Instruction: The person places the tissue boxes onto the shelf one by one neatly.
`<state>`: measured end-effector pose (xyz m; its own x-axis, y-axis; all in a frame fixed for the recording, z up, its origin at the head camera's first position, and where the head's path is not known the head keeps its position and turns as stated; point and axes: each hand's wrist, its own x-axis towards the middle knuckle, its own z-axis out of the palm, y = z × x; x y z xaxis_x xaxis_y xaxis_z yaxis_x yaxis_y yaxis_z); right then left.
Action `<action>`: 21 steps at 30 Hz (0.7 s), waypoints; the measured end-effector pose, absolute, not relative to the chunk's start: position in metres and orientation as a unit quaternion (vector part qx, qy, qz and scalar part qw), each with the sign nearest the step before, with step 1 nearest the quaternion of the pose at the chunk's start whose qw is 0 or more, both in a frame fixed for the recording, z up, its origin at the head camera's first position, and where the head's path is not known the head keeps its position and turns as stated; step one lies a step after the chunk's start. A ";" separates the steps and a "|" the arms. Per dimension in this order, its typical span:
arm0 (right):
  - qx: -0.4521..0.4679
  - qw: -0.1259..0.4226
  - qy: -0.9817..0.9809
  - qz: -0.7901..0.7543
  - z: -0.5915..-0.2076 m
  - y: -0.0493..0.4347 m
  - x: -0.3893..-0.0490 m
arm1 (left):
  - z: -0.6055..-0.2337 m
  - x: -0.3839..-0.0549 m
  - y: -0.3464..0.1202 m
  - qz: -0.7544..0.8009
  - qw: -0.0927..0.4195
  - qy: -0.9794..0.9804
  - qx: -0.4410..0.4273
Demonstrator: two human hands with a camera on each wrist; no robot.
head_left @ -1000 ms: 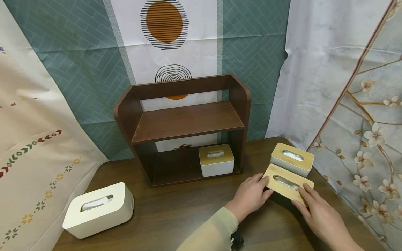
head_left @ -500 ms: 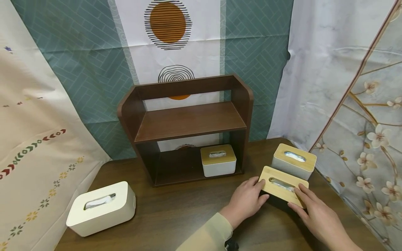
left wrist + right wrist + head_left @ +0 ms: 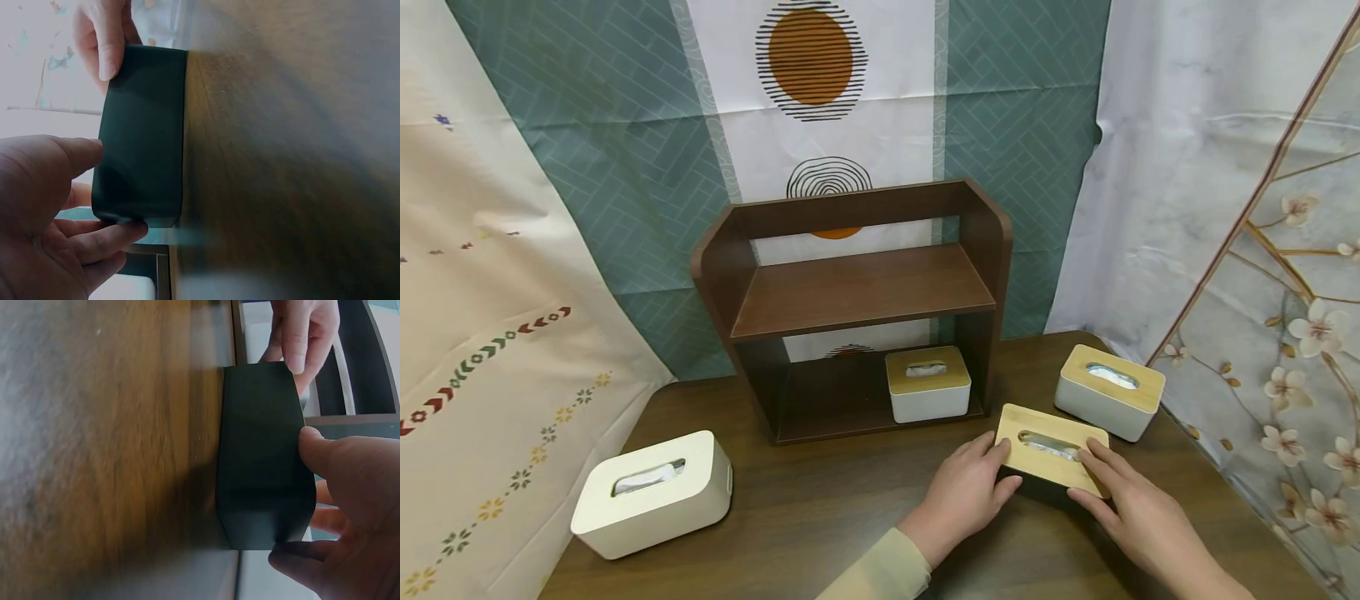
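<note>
A dark-bodied tissue box (image 3: 1037, 467) with a pale wooden lid is between my two hands at the right of the table. At its left end my left hand (image 3: 962, 492) grips it, thumb near the front edge and fingers around the end. My right hand (image 3: 1138, 504) grips the other end, its fingers over the lid's corner. Both wrist views show the box's dark, plain front (image 3: 140, 131) close above the tabletop; whether it touches is hard to tell. Tissue shows through the slot.
A brown two-tier shelf (image 3: 865, 287) stands at the back, a white tissue box with a wooden lid (image 3: 928, 400) on its lower tier. Behind the held box, to the right, is another white one (image 3: 1097, 404). A cream tissue box (image 3: 655, 508) sits at the left.
Both hands have moved the dark tissue box leftward and slightly toward me, away from the white one behind it. It has turned a little. The head view has shifted slightly.
</note>
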<state>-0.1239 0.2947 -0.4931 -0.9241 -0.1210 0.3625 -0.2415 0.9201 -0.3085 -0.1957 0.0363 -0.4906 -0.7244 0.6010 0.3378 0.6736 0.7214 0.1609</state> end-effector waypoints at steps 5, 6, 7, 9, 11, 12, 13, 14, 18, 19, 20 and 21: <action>0.108 0.167 -0.964 0.179 -0.492 0.289 -0.126 | -0.491 -0.189 0.025 -0.151 0.130 -0.919 -0.339; 0.111 0.165 -0.963 0.179 -0.492 0.288 -0.127 | -0.491 -0.187 0.023 -0.153 0.129 -0.920 -0.336; 0.114 0.165 -0.963 0.180 -0.491 0.287 -0.127 | -0.491 -0.186 0.021 -0.155 0.128 -0.921 -0.334; 0.120 0.161 -0.963 0.182 -0.491 0.285 -0.128 | -0.491 -0.184 0.017 -0.157 0.128 -0.922 -0.330; 0.126 0.159 -0.961 0.185 -0.490 0.283 -0.129 | -0.492 -0.182 0.013 -0.159 0.133 -0.921 -0.331; 0.128 0.158 -0.961 0.187 -0.490 0.282 -0.129 | -0.492 -0.181 0.011 -0.160 0.136 -0.919 -0.332; 0.130 0.156 -0.961 0.188 -0.489 0.280 -0.129 | -0.492 -0.180 0.009 -0.161 0.138 -0.919 -0.333; 0.132 0.156 -0.960 0.190 -0.489 0.279 -0.130 | -0.492 -0.179 0.007 -0.161 0.141 -0.918 -0.334; 0.144 0.158 -0.958 0.191 -0.487 0.273 -0.131 | -0.493 -0.176 -0.002 -0.168 0.143 -0.917 -0.331; 0.147 0.159 -0.957 0.191 -0.487 0.272 -0.132 | -0.492 -0.175 -0.005 -0.170 0.142 -0.918 -0.329; 0.151 0.159 -0.957 0.191 -0.487 0.270 -0.133 | -0.492 -0.173 -0.007 -0.173 0.140 -0.919 -0.326; 0.154 0.159 -0.956 0.190 -0.487 0.268 -0.134 | -0.492 -0.173 -0.010 -0.176 0.138 -0.919 -0.324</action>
<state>-0.1339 0.2683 -0.4865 -0.9020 -0.2334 0.3633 -0.3548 0.8802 -0.3153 -0.1725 -0.0096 -0.4922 -0.7523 0.5464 0.3681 0.6437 0.7286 0.2342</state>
